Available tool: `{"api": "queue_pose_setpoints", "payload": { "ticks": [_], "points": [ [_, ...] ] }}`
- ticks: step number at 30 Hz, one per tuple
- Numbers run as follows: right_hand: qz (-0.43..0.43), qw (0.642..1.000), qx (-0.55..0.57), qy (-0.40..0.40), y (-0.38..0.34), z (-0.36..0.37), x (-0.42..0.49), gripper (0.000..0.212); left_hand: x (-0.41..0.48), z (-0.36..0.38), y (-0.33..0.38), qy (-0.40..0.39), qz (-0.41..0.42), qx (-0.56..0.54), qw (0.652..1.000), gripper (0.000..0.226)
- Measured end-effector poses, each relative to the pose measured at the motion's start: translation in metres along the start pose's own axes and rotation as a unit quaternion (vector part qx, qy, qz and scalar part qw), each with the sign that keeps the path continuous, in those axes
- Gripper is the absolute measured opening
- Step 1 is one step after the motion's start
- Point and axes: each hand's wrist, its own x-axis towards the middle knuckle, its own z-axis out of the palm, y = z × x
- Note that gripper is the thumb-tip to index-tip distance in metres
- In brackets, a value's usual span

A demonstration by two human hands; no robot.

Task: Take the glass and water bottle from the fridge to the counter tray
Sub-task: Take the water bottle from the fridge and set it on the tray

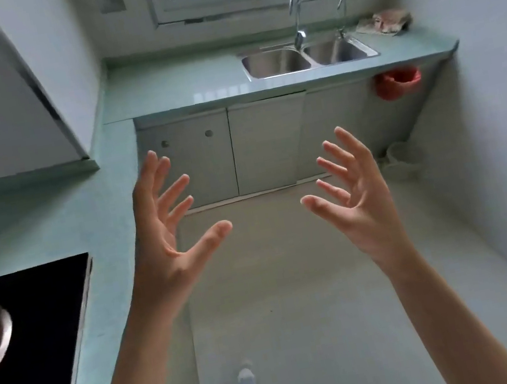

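My left hand (168,237) and my right hand (356,204) are raised in front of me over the kitchen floor, palms facing each other, fingers spread wide. Neither holds anything. A bracelet sits on my left wrist. No glass, water bottle, fridge or tray shows in the head view.
A pale green counter (159,86) runs along the left and the far wall. A steel double sink (306,57) with a tap sits under the window. A black stove top (29,332) lies at the near left. A red bag (397,83) hangs under the counter's right end. Grey cabinet doors (263,142) face me.
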Motion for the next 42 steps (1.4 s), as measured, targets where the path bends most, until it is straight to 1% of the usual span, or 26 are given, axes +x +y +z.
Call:
{"api": "queue_pose_setpoints", "payload": {
  "ticks": [6,10,12,18,22,26,35,42],
  "points": [
    [0.014,0.993,-0.042,0.114,0.017,-0.043,0.029,0.086,0.078,0.056,-0.034,-0.107,0.015,-0.052,0.993,0.100],
    [0.016,0.976,-0.066,0.207,0.021,-0.064,0.053,0.085,0.136,0.090,-0.053,-0.187,0.042,-0.086,0.978,0.096],
    [0.016,0.968,-0.080,0.238,0.022,-0.070,0.062,0.083,0.161,0.106,-0.060,-0.219,0.052,-0.105,0.969,0.094],
    [0.017,0.929,-0.116,0.352,0.029,-0.095,0.072,0.081,0.215,0.165,-0.083,-0.337,0.068,-0.167,0.924,0.093],
    [0.018,0.896,-0.137,0.422,0.030,-0.117,0.063,0.079,0.228,0.212,-0.086,-0.407,0.075,-0.201,0.888,0.090],
    [0.021,0.864,-0.153,0.479,0.032,-0.146,0.048,0.078,0.232,0.265,-0.084,-0.470,0.081,-0.227,0.849,0.092],
    [0.019,0.799,-0.190,0.571,0.035,-0.234,0.019,0.079,0.221,0.404,-0.061,-0.554,0.097,-0.285,0.776,0.091],
    [-0.013,0.738,-0.209,0.642,0.025,-0.325,-0.003,0.078,0.201,0.532,-0.014,-0.610,0.125,-0.322,0.713,0.092]
  ]
}}
